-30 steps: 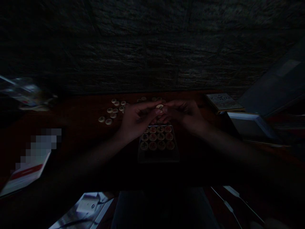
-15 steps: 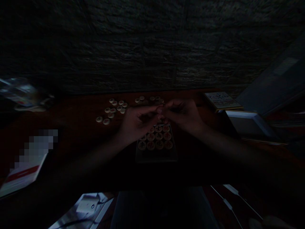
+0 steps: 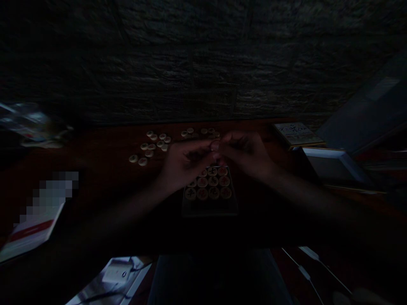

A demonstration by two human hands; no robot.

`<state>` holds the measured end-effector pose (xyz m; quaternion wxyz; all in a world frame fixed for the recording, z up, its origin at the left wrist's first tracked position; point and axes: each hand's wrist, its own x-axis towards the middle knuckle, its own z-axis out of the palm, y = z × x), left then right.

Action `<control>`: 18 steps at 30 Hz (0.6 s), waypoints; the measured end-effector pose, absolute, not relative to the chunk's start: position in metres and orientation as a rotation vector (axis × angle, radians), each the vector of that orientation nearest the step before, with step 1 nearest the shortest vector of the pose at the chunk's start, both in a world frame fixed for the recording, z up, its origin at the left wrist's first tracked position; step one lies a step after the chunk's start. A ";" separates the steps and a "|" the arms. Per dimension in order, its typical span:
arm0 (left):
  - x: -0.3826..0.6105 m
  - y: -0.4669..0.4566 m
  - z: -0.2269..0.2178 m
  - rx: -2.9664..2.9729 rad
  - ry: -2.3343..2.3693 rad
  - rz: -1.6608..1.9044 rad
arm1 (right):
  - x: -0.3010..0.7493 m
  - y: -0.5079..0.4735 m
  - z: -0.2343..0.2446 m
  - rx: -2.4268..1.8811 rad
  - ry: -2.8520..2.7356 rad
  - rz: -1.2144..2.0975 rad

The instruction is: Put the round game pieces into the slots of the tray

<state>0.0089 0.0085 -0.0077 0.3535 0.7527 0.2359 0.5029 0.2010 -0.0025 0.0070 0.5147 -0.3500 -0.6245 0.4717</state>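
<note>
My left hand [image 3: 184,163] and my right hand [image 3: 246,153] meet at their fingertips above a shallow tray [image 3: 210,209]. Both are closed in a pinch; it is too dark to make out what lies between the fingers. Below them, the tray holds rows of round Chinese chess pieces [image 3: 213,193] marked with red and black characters. The tray's far end is hidden behind my hands. More loose Chinese chess pieces [image 3: 151,147] are scattered on the table to the left, and several others [image 3: 190,131] lie just beyond my fingers.
An open box [image 3: 330,165] and a flat printed box or lid [image 3: 298,133] lie at the right. A clear plastic container [image 3: 34,123] stands far left, with a white printed package [image 3: 38,224] nearer. A stone-textured wall [image 3: 203,63] rises behind the table [image 3: 104,146].
Both hands keep almost the same pose, fingertips together over the tray. The whole view has shifted very slightly and looks a little darker.
</note>
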 end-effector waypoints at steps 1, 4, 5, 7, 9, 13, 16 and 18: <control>0.009 0.008 -0.006 1.932 0.609 1.305 | 0.201 -0.003 0.008 -0.836 -1.501 1.134; 0.010 0.008 -0.003 1.845 0.686 1.327 | 0.200 -0.004 0.010 -0.820 -1.522 1.139; 0.010 0.008 -0.003 1.816 0.710 1.335 | 0.199 -0.004 0.010 -0.817 -1.531 1.144; 0.009 0.009 -0.003 1.784 0.732 1.344 | 0.200 -0.004 0.009 -0.801 -1.544 1.157; 0.008 0.011 -0.003 1.783 0.734 1.350 | 0.200 -0.003 0.008 -0.779 -1.546 1.169; 0.006 0.011 -0.002 1.808 0.749 1.348 | 0.202 -0.001 0.004 -0.785 -1.538 1.170; 0.006 0.009 -0.001 1.821 0.757 1.335 | 0.201 -0.001 0.003 -0.793 -1.521 1.163; 0.005 0.007 -0.001 1.833 0.758 1.313 | 0.201 -0.002 0.004 -0.788 -1.508 1.151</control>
